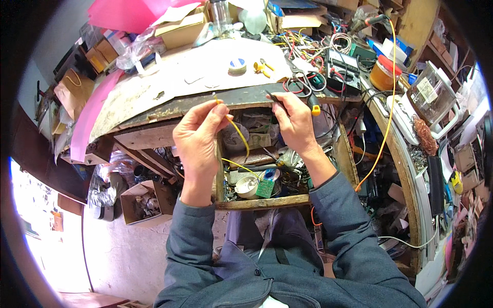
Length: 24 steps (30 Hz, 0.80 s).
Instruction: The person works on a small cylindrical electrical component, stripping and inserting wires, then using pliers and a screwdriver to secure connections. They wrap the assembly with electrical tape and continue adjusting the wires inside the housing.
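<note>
Nearest us is our dark jacket (231,285); above the open drawer (264,203), our left hand (199,131) pinches a yellow wire (240,133) between thumb and fingers. Our right hand (298,122) grips a slim dark thing (271,96), mostly hidden. The label (425,93) on the clear jug (444,98) is too small to read.

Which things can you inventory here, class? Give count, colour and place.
Drawer: one, brown, centre
Circuit board: one, green, in drawer
Bench: one, dark edge, beyond drawer
Tape roll: one, partly blue, on bench
Scissors: one pair, dark, on bench
Loose wires: many, mixed, on bench
Held wire: one, yellow, over drawer
Slim tool: one, dark, by bench
Sheets: at least two, pink, left
Tub: one, orange, right
Cardboard boxes: several, brown, left
Clutter: uncountable, mixed, throughout
Left hand: one, bare, holding wire
Right hand: one, bare, holding slim tool
Sleeves: two, grey, below
</note>
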Each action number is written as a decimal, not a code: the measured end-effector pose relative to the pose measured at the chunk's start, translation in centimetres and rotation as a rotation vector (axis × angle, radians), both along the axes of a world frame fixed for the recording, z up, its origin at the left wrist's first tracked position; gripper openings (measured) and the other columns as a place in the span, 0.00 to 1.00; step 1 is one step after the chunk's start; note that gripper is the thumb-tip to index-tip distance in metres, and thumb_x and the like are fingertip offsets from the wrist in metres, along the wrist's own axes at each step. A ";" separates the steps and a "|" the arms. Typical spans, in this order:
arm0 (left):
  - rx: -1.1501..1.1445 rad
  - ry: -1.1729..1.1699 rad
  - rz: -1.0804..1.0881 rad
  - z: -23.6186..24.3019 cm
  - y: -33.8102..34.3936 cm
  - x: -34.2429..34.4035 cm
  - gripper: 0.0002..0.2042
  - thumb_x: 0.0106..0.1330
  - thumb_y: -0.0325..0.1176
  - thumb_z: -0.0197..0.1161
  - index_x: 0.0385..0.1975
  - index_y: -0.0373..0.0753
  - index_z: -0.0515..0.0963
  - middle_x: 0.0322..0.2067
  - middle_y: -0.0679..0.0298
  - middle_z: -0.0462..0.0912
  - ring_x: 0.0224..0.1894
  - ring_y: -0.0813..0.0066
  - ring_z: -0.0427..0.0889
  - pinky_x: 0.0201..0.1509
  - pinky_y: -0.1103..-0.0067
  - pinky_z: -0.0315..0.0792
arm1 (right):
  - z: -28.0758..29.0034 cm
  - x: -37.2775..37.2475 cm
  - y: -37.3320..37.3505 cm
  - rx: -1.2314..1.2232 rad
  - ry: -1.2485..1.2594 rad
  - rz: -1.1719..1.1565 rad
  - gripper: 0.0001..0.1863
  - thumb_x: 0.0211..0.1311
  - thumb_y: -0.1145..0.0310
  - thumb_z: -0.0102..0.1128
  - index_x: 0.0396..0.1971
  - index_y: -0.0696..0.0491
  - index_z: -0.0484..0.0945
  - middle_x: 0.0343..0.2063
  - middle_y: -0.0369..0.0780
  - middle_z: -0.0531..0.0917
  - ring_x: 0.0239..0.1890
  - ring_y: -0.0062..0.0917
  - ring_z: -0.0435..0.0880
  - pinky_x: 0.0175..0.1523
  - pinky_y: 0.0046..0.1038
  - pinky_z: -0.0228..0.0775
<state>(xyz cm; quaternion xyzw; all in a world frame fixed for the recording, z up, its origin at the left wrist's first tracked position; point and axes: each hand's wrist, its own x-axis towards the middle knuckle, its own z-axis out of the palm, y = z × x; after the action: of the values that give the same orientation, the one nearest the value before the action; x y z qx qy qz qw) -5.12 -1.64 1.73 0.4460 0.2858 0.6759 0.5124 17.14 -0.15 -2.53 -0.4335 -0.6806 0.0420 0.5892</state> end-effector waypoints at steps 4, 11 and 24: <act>0.036 0.053 0.017 -0.5 -2.6 -3.7 0.07 0.73 0.26 0.71 0.47 0.31 0.86 0.38 0.58 0.91 0.37 0.72 0.90 0.45 0.77 0.86 | -0.2 -0.6 0.4 0.272 -0.207 -0.073 0.12 0.68 0.77 0.68 0.50 0.58 0.84 0.38 0.49 0.88 0.39 0.44 0.89 0.45 0.36 0.82; -0.034 0.146 0.031 -3.0 -8.0 -9.4 0.08 0.73 0.27 0.71 0.46 0.32 0.86 0.37 0.59 0.91 0.39 0.74 0.90 0.45 0.77 0.86 | 0.8 -0.1 0.4 0.263 -0.422 -0.329 0.06 0.66 0.68 0.72 0.37 0.52 0.85 0.32 0.43 0.86 0.35 0.41 0.87 0.40 0.39 0.79; -0.168 0.061 -0.149 -6.1 -10.9 -8.7 0.07 0.72 0.29 0.72 0.44 0.32 0.87 0.36 0.59 0.92 0.32 0.78 0.88 0.39 0.81 0.83 | 3.2 0.2 6.0 -0.020 -0.949 -0.616 0.10 0.68 0.61 0.67 0.43 0.49 0.86 0.38 0.42 0.89 0.42 0.42 0.89 0.45 0.42 0.83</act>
<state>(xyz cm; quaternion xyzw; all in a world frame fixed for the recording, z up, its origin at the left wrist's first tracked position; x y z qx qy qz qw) -13.82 -12.57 -4.37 0.4419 0.3228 0.5959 0.5877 17.35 5.81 0.64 -0.5890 -0.7127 -0.3247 0.1994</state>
